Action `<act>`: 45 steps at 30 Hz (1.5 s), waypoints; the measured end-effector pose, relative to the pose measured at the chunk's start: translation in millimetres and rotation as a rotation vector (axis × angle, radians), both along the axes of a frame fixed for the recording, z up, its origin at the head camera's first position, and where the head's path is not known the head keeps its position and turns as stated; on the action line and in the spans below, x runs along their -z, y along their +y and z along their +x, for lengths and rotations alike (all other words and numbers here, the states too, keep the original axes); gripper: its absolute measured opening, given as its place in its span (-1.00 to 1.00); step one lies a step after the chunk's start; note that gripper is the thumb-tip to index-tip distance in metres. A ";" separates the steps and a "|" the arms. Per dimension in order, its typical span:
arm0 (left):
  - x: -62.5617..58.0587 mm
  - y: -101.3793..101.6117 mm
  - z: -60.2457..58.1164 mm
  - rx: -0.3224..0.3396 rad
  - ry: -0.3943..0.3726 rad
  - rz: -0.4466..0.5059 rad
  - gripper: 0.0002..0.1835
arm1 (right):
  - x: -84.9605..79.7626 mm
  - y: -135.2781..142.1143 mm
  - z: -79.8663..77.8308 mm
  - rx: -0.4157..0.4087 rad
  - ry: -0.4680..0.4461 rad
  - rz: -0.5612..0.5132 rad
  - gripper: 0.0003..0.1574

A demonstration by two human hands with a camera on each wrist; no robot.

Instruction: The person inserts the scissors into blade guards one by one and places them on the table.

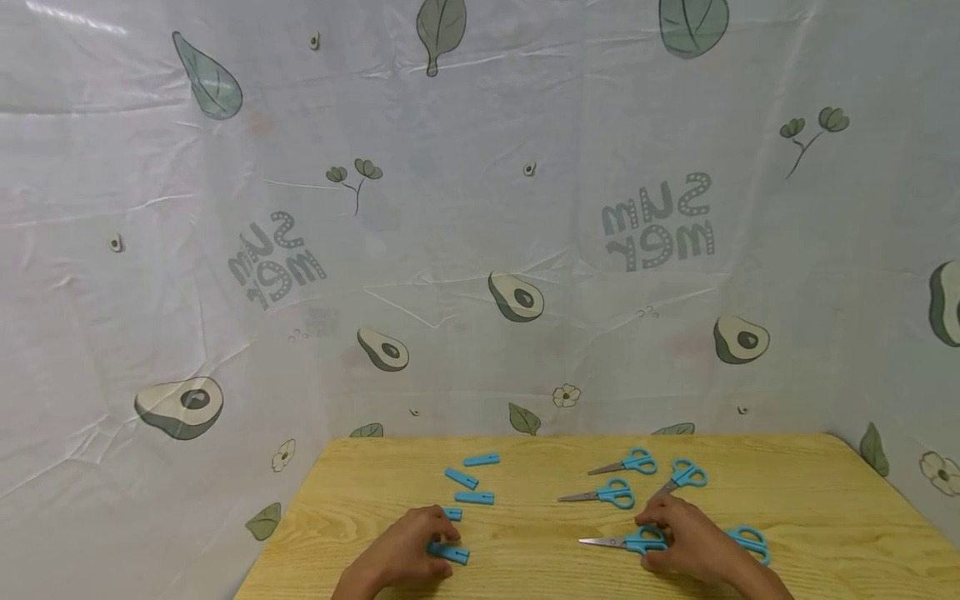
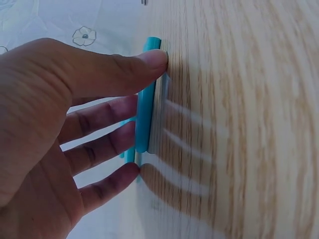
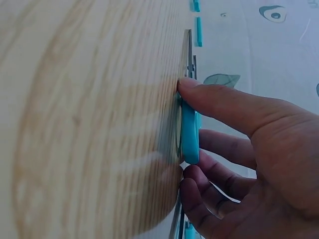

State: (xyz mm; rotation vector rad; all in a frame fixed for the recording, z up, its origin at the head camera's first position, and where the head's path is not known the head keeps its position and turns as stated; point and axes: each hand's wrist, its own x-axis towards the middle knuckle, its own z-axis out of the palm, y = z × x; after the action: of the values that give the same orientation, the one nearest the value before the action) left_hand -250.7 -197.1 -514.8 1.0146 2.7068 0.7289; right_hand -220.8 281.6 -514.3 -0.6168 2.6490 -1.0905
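Note:
My left hand [image 1: 408, 546] is low on the table's left side, pinching a slim blue blade cover [image 1: 452, 554] between thumb and fingers. In the left wrist view the thumb lies over one end of this cover [image 2: 145, 112], with the fingers behind it. To the right, my right hand [image 1: 692, 542] grips the blue handles of small scissors [image 1: 643, 542], whose metal blades point left. The right wrist view has the thumb on the scissors' handle [image 3: 190, 132] and curled fingers around its far side. Both items are close over the wooden table.
Several more blue covers [image 1: 475, 497] lie beyond my left hand. Beyond my right hand are other blue-handled scissors [image 1: 617, 493], and one pair [image 1: 750, 543] is partly hidden by that hand. A printed plastic sheet [image 1: 465, 225] hangs around the wooden table [image 1: 525, 575].

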 end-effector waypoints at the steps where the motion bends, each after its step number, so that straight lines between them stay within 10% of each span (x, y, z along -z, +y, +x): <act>1: -0.1 0.4 -0.3 -0.004 -0.006 0.006 -0.69 | 0.1 0.9 0.0 -0.003 0.006 -0.001 -0.39; 15: 15.8 -1.7 -14.9 0.108 0.067 0.062 -0.85 | 0.8 1.6 -5.7 -0.006 0.038 -0.022 -0.44; 28: 75.0 -11.3 -52.1 0.157 0.204 0.061 -0.94 | 0.5 1.6 -7.5 0.014 -0.044 -0.082 -0.50; 38: 25.0 4.4 -22.1 0.120 0.126 0.034 -0.94 | 3.5 5.2 -9.4 -0.011 -0.024 -0.104 -0.50; 45: 58.0 -4.4 -42.5 0.135 0.147 0.089 -0.92 | 6.5 6.2 -9.3 -0.022 0.025 -0.105 -0.48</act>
State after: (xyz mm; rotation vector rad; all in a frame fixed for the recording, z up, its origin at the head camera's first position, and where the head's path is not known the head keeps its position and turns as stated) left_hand -293.3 -201.5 -572.7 1.3060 2.7144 0.7851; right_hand -230.1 287.8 -520.9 -0.6823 2.6130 -1.2303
